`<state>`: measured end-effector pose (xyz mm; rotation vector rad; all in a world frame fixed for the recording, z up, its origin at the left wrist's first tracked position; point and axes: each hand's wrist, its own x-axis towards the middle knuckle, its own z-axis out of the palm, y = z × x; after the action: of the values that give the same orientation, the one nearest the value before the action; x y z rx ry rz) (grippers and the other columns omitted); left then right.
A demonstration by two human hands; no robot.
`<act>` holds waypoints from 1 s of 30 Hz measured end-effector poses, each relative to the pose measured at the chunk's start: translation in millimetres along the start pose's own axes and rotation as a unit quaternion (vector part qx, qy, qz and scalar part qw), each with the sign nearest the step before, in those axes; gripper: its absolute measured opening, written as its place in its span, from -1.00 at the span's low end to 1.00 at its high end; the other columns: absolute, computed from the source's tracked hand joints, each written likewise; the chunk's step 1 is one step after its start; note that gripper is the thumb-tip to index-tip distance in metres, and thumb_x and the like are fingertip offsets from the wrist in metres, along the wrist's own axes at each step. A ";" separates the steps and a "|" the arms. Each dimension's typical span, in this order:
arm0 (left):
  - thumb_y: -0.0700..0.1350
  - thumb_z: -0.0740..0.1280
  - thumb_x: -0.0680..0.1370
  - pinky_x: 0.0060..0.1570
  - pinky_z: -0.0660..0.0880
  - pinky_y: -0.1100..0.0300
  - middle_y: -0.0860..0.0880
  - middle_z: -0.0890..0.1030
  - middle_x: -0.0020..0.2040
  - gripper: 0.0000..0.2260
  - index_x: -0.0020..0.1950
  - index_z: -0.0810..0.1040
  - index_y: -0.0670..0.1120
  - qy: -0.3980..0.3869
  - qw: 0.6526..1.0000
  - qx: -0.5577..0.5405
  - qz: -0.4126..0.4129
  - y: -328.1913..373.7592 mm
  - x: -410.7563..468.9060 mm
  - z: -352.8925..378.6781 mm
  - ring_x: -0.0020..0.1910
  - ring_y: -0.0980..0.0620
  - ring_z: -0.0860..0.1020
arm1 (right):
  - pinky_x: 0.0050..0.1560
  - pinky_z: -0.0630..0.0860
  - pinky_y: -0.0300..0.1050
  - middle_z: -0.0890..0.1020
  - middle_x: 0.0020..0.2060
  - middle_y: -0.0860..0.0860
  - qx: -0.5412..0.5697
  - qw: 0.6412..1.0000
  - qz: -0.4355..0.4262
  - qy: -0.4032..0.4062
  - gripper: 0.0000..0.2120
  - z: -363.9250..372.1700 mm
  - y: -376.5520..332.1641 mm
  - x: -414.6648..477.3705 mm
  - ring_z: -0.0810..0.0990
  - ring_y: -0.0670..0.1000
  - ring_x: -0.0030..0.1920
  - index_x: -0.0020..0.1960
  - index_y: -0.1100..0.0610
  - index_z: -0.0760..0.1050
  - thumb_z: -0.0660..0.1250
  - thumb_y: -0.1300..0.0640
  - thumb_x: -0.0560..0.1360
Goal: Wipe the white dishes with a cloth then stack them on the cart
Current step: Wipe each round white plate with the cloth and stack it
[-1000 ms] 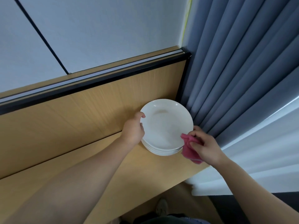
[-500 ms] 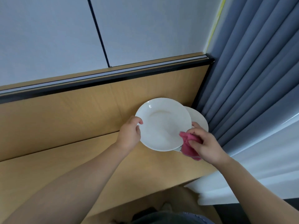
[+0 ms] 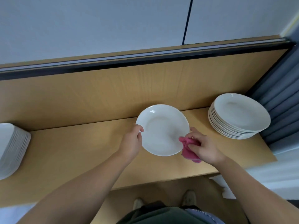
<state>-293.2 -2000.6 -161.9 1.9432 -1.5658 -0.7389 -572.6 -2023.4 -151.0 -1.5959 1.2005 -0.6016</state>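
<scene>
Holding round white ceramic plate [image 3: 161, 126] two-handed.
Pinching rim with left hand [image 3: 131, 143]; clamping crumpled pink cloth [image 3: 189, 151] to opposite rim with right hand [image 3: 203, 147], left of stacked white plates [image 3: 239, 115].

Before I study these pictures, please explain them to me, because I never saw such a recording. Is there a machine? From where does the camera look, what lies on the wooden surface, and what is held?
There is no machine here: a person works with two bare hands. The camera sits on the person's head and looks forward and down, so the arms enter from below. The left hand grips the left rim of a white plate. The right hand holds a pink cloth against the plate's right rim. On the wooden surface, a stack of round plates stands at the right, beside a grey curtain, and a second white stack shows partly at the left edge.
</scene>
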 end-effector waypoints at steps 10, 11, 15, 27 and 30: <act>-0.26 0.17 0.57 -0.41 0.23 0.29 0.09 0.38 -0.35 -0.86 0.06 0.45 -0.10 0.015 0.994 -0.001 -0.104 -81.9 -30.3 -0.6 -0.33 0.03 0.39 | -0.03 0.55 -0.01 0.45 0.23 -0.13 -0.005 0.996 0.075 -0.056 -0.73 81.5 17.8 25.8 0.56 -0.01 0.13 -0.13 0.07 0.62 0.27 0.40 0.45; -0.27 0.17 0.56 -0.41 0.24 0.29 0.08 0.39 -0.34 -0.87 0.05 0.45 -0.11 0.013 0.994 -0.001 -0.110 -86.0 -32.0 1.3 -0.33 0.02 0.39 | -0.03 0.55 -0.09 0.44 0.24 -0.13 -0.014 0.995 0.077 -0.058 -0.76 84.8 17.8 28.3 0.56 -0.04 0.12 -0.13 0.09 0.62 0.28 0.37 0.44; -0.24 0.18 0.58 -0.34 0.31 0.22 -0.04 0.48 -0.24 -0.91 0.04 0.45 -0.15 0.008 0.993 0.007 -0.114 -90.6 -28.0 4.8 -0.26 -0.03 0.44 | -0.27 0.46 -0.39 0.44 0.20 -0.17 -0.015 0.994 0.086 -0.069 -0.82 85.9 8.7 38.4 0.59 -0.06 -0.02 -0.09 0.18 0.61 0.31 0.14 0.38; -0.07 0.24 0.59 0.00 0.39 0.14 -0.05 0.40 0.31 -0.65 0.36 0.34 -0.11 -0.065 0.988 0.115 -0.075 -96.3 -13.5 -20.7 0.14 -0.07 0.48 | -0.15 0.48 -0.37 0.55 -0.10 -0.01 -0.149 0.988 0.027 -0.037 -0.79 64.0 -34.3 58.3 0.53 -0.10 -0.03 -0.18 0.15 0.55 0.24 0.03 0.38; -0.06 0.22 0.60 0.10 0.33 0.18 0.02 0.29 0.42 -0.63 0.40 0.31 -0.10 -0.078 0.986 0.140 -0.037 -95.5 -10.2 -30.6 0.31 -0.01 0.38 | -0.12 0.45 -0.33 0.52 -0.12 -0.11 -0.191 0.980 -0.038 -0.026 -0.87 68.8 -51.1 76.0 0.52 -0.14 -0.03 -0.15 0.00 0.55 0.29 0.20 0.50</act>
<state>-207.7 -1970.8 -206.2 2.2014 -1.7787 -0.7494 -465.6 -2063.8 -142.7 -1.9742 1.2743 -0.3882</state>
